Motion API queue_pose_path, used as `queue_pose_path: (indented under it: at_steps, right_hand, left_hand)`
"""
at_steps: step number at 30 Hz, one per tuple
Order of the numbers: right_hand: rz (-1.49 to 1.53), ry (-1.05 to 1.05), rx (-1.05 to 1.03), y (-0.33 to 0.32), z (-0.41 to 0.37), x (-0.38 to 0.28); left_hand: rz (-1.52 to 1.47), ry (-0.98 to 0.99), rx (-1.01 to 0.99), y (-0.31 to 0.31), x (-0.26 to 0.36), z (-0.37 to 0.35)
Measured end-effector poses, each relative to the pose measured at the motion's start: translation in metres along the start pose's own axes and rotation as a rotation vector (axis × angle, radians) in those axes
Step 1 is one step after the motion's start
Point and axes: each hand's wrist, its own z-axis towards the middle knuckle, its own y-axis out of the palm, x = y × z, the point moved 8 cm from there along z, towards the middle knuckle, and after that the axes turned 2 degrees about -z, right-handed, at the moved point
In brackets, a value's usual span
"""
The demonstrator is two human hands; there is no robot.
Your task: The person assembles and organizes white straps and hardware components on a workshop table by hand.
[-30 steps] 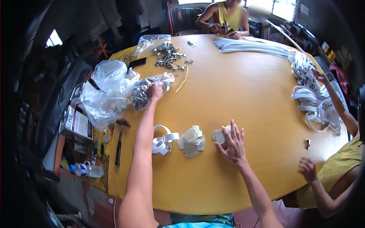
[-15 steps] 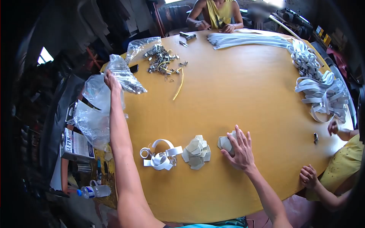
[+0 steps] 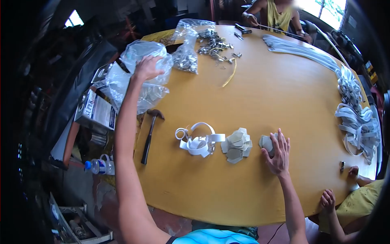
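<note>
My left hand [image 3: 148,68] reaches out to the far left edge, fingers stretched over a clear plastic bag [image 3: 140,51]; I see no firm grip on it. Right of it stands another clear bag [image 3: 187,61] with small metal parts inside. My right hand [image 3: 278,156] lies flat with spread fingers on a small stack of pale flat pieces [image 3: 266,143], partly covering it. A larger heap of similar pale pieces [image 3: 237,144] sits just left of that. Farther left are white curled strips [image 3: 199,144] with clear parts among them.
A hammer [image 3: 150,136] lies beside my left forearm. Loose metal clips [image 3: 215,44] and a yellow strip [image 3: 230,75] are at the back. Bundled white straps [image 3: 355,122] line the right edge. One person [image 3: 280,16] sits opposite, another [image 3: 357,203] at the right. A bottle [image 3: 99,166] stands at left.
My left hand has let go of the bag of metal parts, which now rests on the table, and is over another bag. The view has shifted, uncovering the hammer. My right hand stays on the stack.
</note>
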Motion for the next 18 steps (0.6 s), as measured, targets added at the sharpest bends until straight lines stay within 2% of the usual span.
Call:
queue_pose_path:
  at_steps: [1, 2, 4, 7, 11, 13, 14, 16, 18]
  right_hand:
    - [-0.005, 0.008, -0.001, 0.0, 0.0, 0.001]
    - [-0.012, 0.016, -0.003, 0.0, 0.0, 0.001]
    - [-0.005, 0.01, -0.005, 0.0, 0.0, 0.0]
    - [-0.026, 0.004, -0.004, 0.0, -0.001, 0.0]
    - [-0.038, 0.0, 0.003, 0.004, -0.002, 0.003]
    - [-0.054, 0.0, 0.002, 0.004, -0.001, 0.005]
    - [-0.042, -0.002, 0.005, 0.004, 0.0, 0.005]
    - [-0.034, 0.02, 0.0, 0.005, -0.003, 0.005]
    - [-0.033, -0.003, 0.004, 0.002, -0.002, 0.003]
  left_hand:
    - [-0.034, -0.028, -0.071, -0.004, -0.025, -0.016]
    - [0.051, -0.138, -0.093, -0.009, -0.054, -0.036]
    - [0.06, -0.193, -0.05, -0.017, -0.1, -0.078]
    - [-0.066, -0.21, -0.197, 0.031, -0.142, -0.112]
    - [-0.052, -0.243, -0.077, 0.063, -0.129, -0.124]
    - [-0.232, -0.329, -0.204, 0.078, -0.13, -0.118]
    - [-0.236, -0.321, -0.204, 0.076, -0.13, -0.113]
    - [-0.173, -0.373, 0.056, 0.036, -0.129, -0.104]
    - [-0.209, -0.213, 0.241, 0.012, -0.139, -0.085]
